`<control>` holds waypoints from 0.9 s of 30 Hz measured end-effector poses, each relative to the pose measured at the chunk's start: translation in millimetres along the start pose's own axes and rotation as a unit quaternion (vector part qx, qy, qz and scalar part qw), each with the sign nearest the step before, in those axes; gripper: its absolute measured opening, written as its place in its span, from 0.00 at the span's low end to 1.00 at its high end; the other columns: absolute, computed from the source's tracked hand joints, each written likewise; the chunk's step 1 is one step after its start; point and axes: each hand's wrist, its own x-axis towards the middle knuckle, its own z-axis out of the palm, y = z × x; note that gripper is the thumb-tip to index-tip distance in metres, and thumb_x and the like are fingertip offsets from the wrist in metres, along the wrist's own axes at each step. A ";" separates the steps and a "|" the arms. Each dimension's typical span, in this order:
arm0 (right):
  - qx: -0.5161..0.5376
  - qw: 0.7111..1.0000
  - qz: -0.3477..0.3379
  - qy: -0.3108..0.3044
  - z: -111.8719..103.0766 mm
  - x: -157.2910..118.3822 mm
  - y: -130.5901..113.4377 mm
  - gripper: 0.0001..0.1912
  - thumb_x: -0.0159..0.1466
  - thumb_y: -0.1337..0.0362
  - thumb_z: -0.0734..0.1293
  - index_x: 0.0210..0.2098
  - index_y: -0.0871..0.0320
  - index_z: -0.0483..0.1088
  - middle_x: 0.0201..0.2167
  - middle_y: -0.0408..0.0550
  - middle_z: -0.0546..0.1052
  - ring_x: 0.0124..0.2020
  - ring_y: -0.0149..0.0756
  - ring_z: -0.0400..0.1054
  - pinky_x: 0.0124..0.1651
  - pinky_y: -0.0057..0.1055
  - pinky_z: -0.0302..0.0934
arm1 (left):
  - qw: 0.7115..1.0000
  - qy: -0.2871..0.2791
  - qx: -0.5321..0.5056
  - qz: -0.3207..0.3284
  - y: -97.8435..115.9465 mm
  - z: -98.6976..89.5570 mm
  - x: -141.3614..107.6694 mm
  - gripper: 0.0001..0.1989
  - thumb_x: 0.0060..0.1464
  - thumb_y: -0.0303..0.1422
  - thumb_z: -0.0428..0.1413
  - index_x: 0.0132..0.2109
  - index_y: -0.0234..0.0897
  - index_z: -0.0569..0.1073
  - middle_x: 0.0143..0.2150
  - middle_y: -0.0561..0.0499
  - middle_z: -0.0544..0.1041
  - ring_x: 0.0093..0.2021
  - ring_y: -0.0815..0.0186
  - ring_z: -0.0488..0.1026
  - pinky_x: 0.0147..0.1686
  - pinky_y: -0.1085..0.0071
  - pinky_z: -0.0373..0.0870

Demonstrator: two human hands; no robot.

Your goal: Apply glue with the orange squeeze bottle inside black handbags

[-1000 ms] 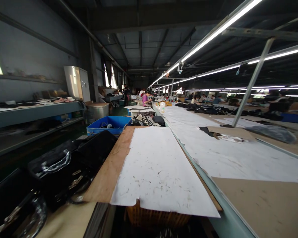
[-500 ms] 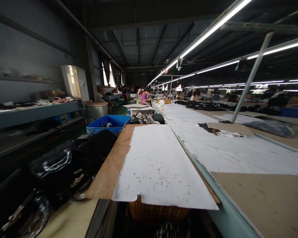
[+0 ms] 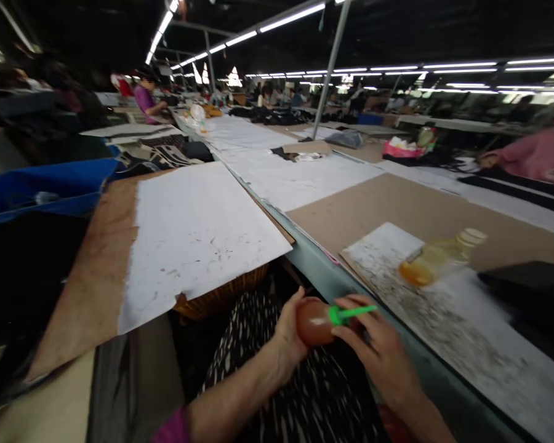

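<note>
Above my lap, my left hand [image 3: 289,329] is closed round the body of a squeeze bottle [image 3: 312,322] with reddish-brown contents. The bottle lies tilted on its side, its green nozzle cap [image 3: 338,315] pointing right. Thumb and fingers of my right hand [image 3: 381,344] are closed about that cap; part of the grip is hidden behind the nozzle. On the bench to the right, a clear plastic bottle [image 3: 436,261] with a little amber liquid leans on a stained white board [image 3: 397,289].
A white sheet [image 3: 189,215] covers a wooden board at left, over an orange basket [image 3: 221,295]. A blue bin [image 3: 50,184] stands farther left. Dark pieces [image 3: 535,286] lie at right. A co-worker's pink sleeve [image 3: 540,154] shows at far right; another person [image 3: 145,101] sits ahead.
The view has turned right and down. Both my hands, the squeeze bottle and the clear bottle on the bench have come into view; none of them showed before.
</note>
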 end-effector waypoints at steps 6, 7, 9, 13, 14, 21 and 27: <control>0.048 0.999 0.015 -0.016 -1.0 0.8 -6.6 0.10 0.62 0.59 0.65 0.42 0.56 0.69 0.42 0.48 0.67 0.34 0.37 0.65 0.35 0.32 0.61 | 0.999 -0.006 0.016 -0.028 1.6 -1.2 -6.6 0.18 0.53 0.46 0.51 0.36 0.34 0.69 0.28 0.48 0.75 0.25 0.61 0.73 0.25 0.66 0.68; 0.050 0.999 0.011 -0.016 -1.9 0.7 -6.5 0.10 0.62 0.60 0.65 0.42 0.56 0.69 0.41 0.48 0.67 0.34 0.37 0.64 0.36 0.32 0.60 | 0.999 -0.010 0.020 -0.032 0.5 -2.0 -6.1 0.18 0.53 0.46 0.51 0.37 0.34 0.69 0.29 0.47 0.76 0.26 0.61 0.73 0.25 0.66 0.68; 0.057 0.998 0.003 -0.025 -3.7 1.0 -4.8 0.10 0.63 0.61 0.65 0.43 0.55 0.69 0.40 0.46 0.67 0.33 0.36 0.64 0.37 0.31 0.59 | 0.999 -0.022 0.026 -0.041 -1.5 -3.1 -4.4 0.17 0.53 0.46 0.51 0.37 0.34 0.69 0.29 0.47 0.76 0.26 0.61 0.73 0.24 0.66 0.68; 0.077 0.996 -0.009 -0.044 -4.4 2.9 -0.9 0.07 0.63 0.63 0.65 0.41 0.55 0.70 0.39 0.45 0.68 0.36 0.36 0.65 0.40 0.31 0.58 | 0.999 -0.020 0.030 -0.034 -4.6 -1.7 -3.9 0.15 0.53 0.43 0.51 0.35 0.33 0.70 0.28 0.48 0.75 0.24 0.62 0.72 0.22 0.67 0.67; 0.080 0.996 -0.010 -0.039 -3.7 3.0 -0.7 0.07 0.63 0.63 0.66 0.40 0.55 0.70 0.40 0.45 0.69 0.39 0.37 0.65 0.42 0.31 0.57 | 0.999 -0.010 0.026 -0.018 -5.6 -0.5 -4.7 0.14 0.53 0.42 0.51 0.34 0.33 0.69 0.27 0.48 0.75 0.23 0.62 0.72 0.22 0.67 0.67; 0.080 0.996 0.019 0.024 5.3 -2.0 -10.2 0.08 0.62 0.62 0.66 0.40 0.57 0.70 0.36 0.46 0.71 0.38 0.39 0.66 0.42 0.32 0.59 | 0.998 0.015 0.002 0.067 -11.6 5.1 -8.5 0.12 0.52 0.36 0.52 0.28 0.30 0.70 0.23 0.49 0.74 0.22 0.67 0.71 0.24 0.72 0.65; 0.047 0.998 0.036 0.015 11.2 -11.4 -7.6 0.13 0.63 0.55 0.63 0.41 0.57 0.70 0.41 0.50 0.72 0.42 0.43 0.67 0.45 0.37 0.61 | 1.000 -0.002 -0.002 0.029 -12.8 -4.8 -2.1 0.14 0.50 0.40 0.53 0.28 0.31 0.71 0.24 0.48 0.74 0.24 0.65 0.70 0.29 0.70 0.66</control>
